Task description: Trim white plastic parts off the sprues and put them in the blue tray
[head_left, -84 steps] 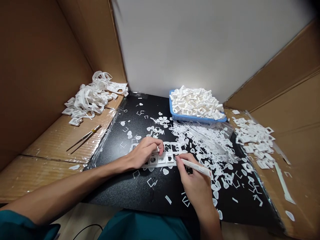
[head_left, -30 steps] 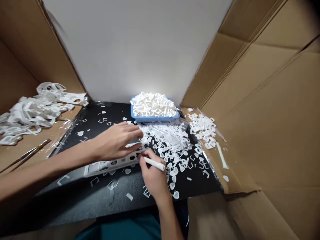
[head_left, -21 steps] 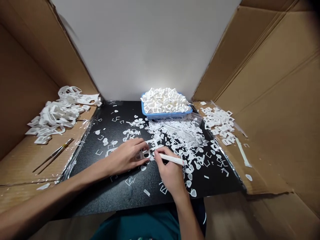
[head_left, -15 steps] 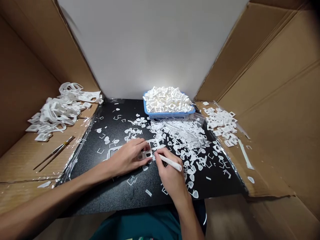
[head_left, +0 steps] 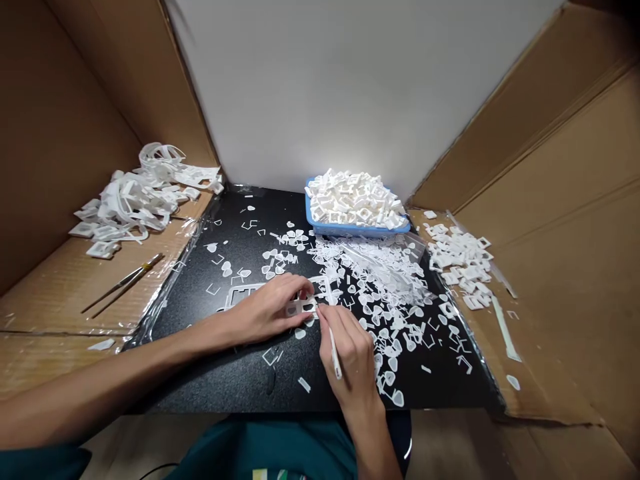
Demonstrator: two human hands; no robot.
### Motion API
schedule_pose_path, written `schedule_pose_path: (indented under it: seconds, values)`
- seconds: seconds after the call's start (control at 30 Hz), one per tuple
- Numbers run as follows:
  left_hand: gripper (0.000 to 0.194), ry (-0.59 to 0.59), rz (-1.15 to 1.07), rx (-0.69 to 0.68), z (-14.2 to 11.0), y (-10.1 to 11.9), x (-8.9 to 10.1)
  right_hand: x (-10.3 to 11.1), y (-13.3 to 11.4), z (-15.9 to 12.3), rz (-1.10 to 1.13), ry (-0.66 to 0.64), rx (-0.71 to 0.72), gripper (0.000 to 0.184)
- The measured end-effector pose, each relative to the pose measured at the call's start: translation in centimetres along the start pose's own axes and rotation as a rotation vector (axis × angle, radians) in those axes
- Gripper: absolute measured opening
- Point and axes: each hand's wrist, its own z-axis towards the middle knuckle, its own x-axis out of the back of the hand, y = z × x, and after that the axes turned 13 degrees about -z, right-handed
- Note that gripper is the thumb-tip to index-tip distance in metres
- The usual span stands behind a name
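My left hand lies palm down on a white plastic strip of small frames on the black mat, its fingers curled over the strip's right end. My right hand is closed round a thin white pen-like tool, whose tip touches the strip just right of my left fingertips. Loose white heart-shaped bits lie thick to the right of both hands.
A blue tray heaped with white square frames stands at the back. More frames lie on cardboard at the right. Empty white strips pile at the back left, with tweezers nearer me. Cardboard walls enclose the sides.
My right hand has turned the tool from pointing sideways to pointing towards me, tip still at the strip. My left hand keeps pressing the strip. The camera swung slightly left.
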Motion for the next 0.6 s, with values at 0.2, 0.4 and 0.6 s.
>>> schedule_pose_path:
  seconds: [0.2,0.4,0.6]
  values:
    - [0.027,-0.020,0.050,-0.023,-0.5,-0.1,0.0,0.1,-0.3,0.5,-0.238,0.070,0.150,0.025]
    - [0.029,-0.079,0.087,-0.059,-0.5,-0.4,0.1,-0.6,0.0,0.1,-0.242,0.073,0.063,0.029]
    - [0.027,-0.104,0.254,-0.158,-0.3,-1.2,-0.3,-0.8,0.0,-0.1,-0.195,0.033,0.004,0.024]
